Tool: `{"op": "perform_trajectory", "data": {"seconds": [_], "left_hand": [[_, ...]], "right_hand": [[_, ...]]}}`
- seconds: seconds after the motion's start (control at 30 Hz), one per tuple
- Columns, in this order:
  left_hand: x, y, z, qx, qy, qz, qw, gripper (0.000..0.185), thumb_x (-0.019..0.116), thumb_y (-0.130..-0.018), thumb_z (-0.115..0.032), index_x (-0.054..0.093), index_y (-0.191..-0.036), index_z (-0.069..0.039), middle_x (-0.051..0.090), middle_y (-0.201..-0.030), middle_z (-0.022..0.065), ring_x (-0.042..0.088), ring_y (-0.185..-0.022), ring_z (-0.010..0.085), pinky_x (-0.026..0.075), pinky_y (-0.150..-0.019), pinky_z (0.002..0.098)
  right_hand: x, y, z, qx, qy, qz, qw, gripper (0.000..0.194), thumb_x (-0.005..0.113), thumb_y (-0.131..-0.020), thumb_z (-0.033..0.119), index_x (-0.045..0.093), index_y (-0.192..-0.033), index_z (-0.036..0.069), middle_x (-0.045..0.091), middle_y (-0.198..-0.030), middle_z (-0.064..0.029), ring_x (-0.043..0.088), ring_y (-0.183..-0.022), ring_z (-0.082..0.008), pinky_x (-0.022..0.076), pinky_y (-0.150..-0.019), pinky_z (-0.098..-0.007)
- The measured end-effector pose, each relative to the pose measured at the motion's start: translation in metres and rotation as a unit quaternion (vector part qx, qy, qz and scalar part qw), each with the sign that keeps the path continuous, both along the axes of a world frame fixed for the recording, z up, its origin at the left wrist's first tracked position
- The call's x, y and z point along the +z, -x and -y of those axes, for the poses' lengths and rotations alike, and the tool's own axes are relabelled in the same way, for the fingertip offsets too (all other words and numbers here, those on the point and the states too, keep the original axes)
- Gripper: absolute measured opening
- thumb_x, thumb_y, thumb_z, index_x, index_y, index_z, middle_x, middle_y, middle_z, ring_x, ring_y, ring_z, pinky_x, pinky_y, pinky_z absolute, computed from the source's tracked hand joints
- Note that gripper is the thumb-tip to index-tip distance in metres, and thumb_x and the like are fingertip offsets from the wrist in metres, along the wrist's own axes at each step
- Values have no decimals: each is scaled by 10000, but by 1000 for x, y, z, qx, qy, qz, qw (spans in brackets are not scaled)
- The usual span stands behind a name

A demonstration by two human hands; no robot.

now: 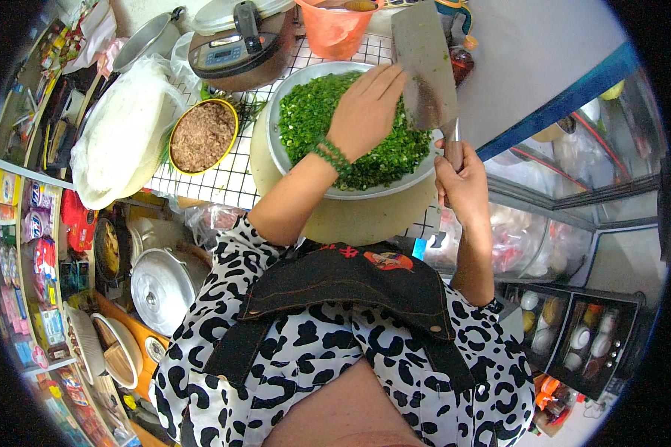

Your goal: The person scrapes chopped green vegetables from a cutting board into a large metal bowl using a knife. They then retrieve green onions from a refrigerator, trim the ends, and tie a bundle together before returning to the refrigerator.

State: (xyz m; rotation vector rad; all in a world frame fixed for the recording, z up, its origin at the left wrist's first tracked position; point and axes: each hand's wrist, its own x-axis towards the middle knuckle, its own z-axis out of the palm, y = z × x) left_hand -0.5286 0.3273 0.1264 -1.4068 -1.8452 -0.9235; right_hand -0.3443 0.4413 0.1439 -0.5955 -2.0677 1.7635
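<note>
A wide metal basin (272, 142) in front of me is heaped with chopped green onions (307, 120). It rests on a round cutting board (358, 220). My right hand (463, 181) grips the handle of a cleaver, whose broad blade (422, 56) stands tilted over the basin's right side, with green bits stuck to it. Above the onions my left hand (366, 114) is stretched out, its fingertips against or just beside the flat of the blade; the thumb is hidden. A green bead bracelet (332, 156) circles the left wrist.
Left of the basin, a yellow-rimmed bowl (236, 120) holds minced meat (201, 137). Farther left lies a plastic-covered basin (123, 134). An electric pressure cooker (237, 56) and an orange bucket (335, 36) stand behind. A glass-fronted case (587, 151) is on the right.
</note>
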Motion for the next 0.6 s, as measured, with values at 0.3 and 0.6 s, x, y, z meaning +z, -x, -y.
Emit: {"op": "perform_trajectory", "data": {"seconds": [0.3,0.6], "left_hand": [[5,-18,-16,-48,-1,37,998,555,494,-786,27,443,-1338,49,425,-1416,210,409,-1325,366,317,-1132,429],[-37,-32,21,-11,114,116,987,468,512,-783,27,523,-1250,44,542,-1296,196,523,-1200,364,409,-1050,442]], "right_hand": [[-1,7,11,44,21,8,999,206,545,-912,63,524,-1107,-3,465,-573,12,416,-402,-74,338,-372,-230],[2,29,-2,-19,32,-85,996,240,558,-896,62,535,-1122,-18,499,-603,1,431,-432,-62,355,-372,-223]]}}
